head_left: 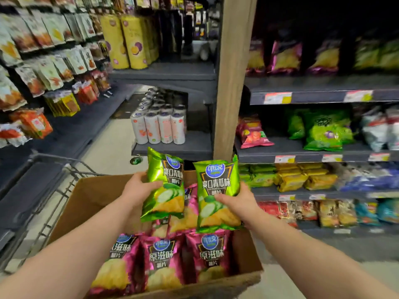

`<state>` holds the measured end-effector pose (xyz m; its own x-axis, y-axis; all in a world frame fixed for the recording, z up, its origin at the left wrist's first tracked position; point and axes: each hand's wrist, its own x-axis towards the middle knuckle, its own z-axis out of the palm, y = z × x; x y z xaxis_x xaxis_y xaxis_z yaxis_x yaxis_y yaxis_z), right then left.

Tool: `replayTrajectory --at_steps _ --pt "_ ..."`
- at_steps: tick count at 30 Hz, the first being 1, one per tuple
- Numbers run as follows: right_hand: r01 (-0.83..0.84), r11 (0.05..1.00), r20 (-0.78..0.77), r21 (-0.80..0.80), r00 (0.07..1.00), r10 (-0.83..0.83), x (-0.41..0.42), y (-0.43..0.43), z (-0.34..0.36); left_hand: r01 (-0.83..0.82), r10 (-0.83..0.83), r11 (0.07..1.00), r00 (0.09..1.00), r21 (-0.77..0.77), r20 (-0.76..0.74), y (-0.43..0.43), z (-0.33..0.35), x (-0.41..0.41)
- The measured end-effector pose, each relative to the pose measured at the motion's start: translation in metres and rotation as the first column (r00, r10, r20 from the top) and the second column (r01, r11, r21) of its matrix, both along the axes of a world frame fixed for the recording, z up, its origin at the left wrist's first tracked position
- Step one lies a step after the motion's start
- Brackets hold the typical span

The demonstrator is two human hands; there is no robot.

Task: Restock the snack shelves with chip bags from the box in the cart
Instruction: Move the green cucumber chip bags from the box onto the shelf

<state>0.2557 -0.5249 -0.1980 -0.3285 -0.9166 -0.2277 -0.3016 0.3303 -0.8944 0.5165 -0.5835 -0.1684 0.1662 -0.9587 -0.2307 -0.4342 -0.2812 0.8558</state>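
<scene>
Chip bag (166,186), glossy green with blue logo, cucumber slices and crisps, hangs upright above the cardboard box (90,190), the left hand (138,186) curling its fingers round its edge. The right hand (239,203) clasps a second green bag (218,190); magenta chip bags (162,260) stand inside the box.

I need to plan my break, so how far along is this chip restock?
Done: unclear, though green snack bags already lie on the dark metal shelf. In hand: the left hand holds one shiny green foil chip bag, the right hand a second green foil bag, above the brown cardboard box. Left: several pink foil chip bags stand in the box, so plenty remains.
</scene>
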Motion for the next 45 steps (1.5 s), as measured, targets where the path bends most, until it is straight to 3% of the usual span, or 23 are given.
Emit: replayTrajectory --at_steps 11,26,32,39,45 --pt "0.259 0.958 -0.089 -0.120 0.959 -0.270 -0.222 0.127 0.064 0.285 -0.295 0.955 0.907 -0.080 -0.299 0.071 0.033 -0.251" --pt "0.538 0.827 -0.113 -0.163 0.823 -0.557 -0.415 0.238 0.119 0.613 -0.613 0.777 0.683 -0.146 -0.397 0.101 0.067 -0.503" --pt "0.595 0.777 -0.124 -0.206 0.772 -0.624 -0.498 0.224 0.136 0.682 -0.687 0.708 0.604 -0.184 -0.404 0.062 0.081 -0.597" --pt "0.588 0.776 -0.131 -0.228 0.771 -0.623 -0.593 0.148 0.160 0.692 -0.741 0.661 0.542 -0.289 -0.396 -0.016 0.111 -0.698" --pt "0.575 0.769 -0.143 -0.278 0.767 -0.626 -0.657 0.083 0.171 0.664 -0.727 0.678 0.540 -0.315 -0.425 -0.075 0.123 -0.760"
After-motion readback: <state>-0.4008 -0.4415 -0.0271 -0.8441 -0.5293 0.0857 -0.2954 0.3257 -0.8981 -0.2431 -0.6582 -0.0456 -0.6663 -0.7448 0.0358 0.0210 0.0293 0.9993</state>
